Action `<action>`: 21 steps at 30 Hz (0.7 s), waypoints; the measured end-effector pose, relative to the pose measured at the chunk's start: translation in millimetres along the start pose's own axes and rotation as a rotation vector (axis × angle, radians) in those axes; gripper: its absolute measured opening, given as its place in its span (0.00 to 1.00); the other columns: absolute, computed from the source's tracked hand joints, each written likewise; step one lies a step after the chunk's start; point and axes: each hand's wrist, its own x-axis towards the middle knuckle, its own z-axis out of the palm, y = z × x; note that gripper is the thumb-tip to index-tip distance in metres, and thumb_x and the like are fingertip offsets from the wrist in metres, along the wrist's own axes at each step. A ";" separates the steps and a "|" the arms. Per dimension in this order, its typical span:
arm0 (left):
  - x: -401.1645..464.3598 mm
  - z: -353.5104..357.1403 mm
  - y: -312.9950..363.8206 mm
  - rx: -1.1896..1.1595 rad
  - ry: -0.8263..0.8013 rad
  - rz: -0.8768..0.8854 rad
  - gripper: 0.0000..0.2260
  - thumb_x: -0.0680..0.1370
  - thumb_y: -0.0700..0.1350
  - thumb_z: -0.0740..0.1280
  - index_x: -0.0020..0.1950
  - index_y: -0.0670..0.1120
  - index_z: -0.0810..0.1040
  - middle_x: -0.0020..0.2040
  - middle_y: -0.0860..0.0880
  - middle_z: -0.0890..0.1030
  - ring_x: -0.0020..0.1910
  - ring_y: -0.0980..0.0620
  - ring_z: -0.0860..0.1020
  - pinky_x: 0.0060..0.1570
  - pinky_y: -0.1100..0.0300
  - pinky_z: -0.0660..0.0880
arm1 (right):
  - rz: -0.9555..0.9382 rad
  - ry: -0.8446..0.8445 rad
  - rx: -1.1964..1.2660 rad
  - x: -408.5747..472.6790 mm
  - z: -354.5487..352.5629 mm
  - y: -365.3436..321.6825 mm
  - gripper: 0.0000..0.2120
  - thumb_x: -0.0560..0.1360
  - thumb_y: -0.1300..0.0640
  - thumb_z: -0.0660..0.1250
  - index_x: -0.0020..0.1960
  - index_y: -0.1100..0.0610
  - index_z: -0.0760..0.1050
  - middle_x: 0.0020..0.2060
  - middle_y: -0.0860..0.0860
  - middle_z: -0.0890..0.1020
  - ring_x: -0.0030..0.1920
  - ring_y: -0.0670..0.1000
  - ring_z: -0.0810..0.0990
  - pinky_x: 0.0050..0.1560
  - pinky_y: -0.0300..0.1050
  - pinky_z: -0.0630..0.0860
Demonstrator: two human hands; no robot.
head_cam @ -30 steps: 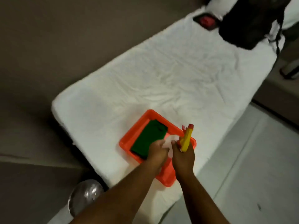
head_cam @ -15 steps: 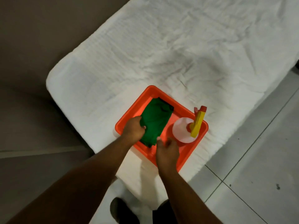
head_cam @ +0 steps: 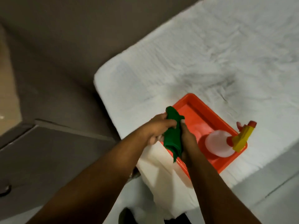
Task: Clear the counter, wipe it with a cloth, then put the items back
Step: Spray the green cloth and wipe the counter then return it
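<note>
The green cloth point(head_cam: 173, 133) is gripped between both hands — left hand point(head_cam: 157, 126) clenched on its upper part, right hand point(head_cam: 188, 139) closed along its side — above the near corner of the orange tray point(head_cam: 208, 117), where a spray bottle point(head_cam: 226, 143) is seen standing.

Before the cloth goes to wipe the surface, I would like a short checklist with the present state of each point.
1. Green cloth is held: ok, both the left hand and the right hand grip it.
2. Cloth is out of the orange tray: ok, lifted over its near edge.
3. Spray bottle is off the surface: not ok, it stands in the tray.
4. Tray is off the surface: not ok, it sits on the white covering.
5. Cloth is damp: cannot tell.
</note>
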 end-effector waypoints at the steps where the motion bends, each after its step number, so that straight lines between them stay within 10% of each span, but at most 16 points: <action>1: -23.0 -12.4 1.8 -0.067 0.001 0.018 0.13 0.72 0.35 0.63 0.53 0.47 0.77 0.44 0.44 0.84 0.42 0.48 0.83 0.43 0.53 0.81 | 0.014 -0.067 -0.016 -16.6 11.0 1.1 0.22 0.78 0.46 0.64 0.61 0.64 0.77 0.53 0.65 0.83 0.52 0.64 0.83 0.56 0.59 0.79; 8: -192.0 -115.7 -4.2 -0.322 0.050 0.269 0.21 0.70 0.38 0.68 0.62 0.50 0.76 0.53 0.44 0.84 0.52 0.43 0.82 0.58 0.41 0.75 | -0.220 -0.356 -0.230 -141.1 117.7 34.4 0.18 0.79 0.48 0.63 0.57 0.62 0.79 0.49 0.66 0.84 0.49 0.69 0.83 0.50 0.66 0.80; 21: -436.4 -406.1 -92.7 -0.634 0.352 0.697 0.22 0.70 0.30 0.60 0.62 0.46 0.74 0.52 0.38 0.82 0.46 0.43 0.82 0.48 0.47 0.80 | -0.746 -0.577 -0.836 -324.8 426.4 239.6 0.11 0.80 0.57 0.62 0.58 0.61 0.77 0.51 0.61 0.83 0.50 0.61 0.82 0.52 0.56 0.79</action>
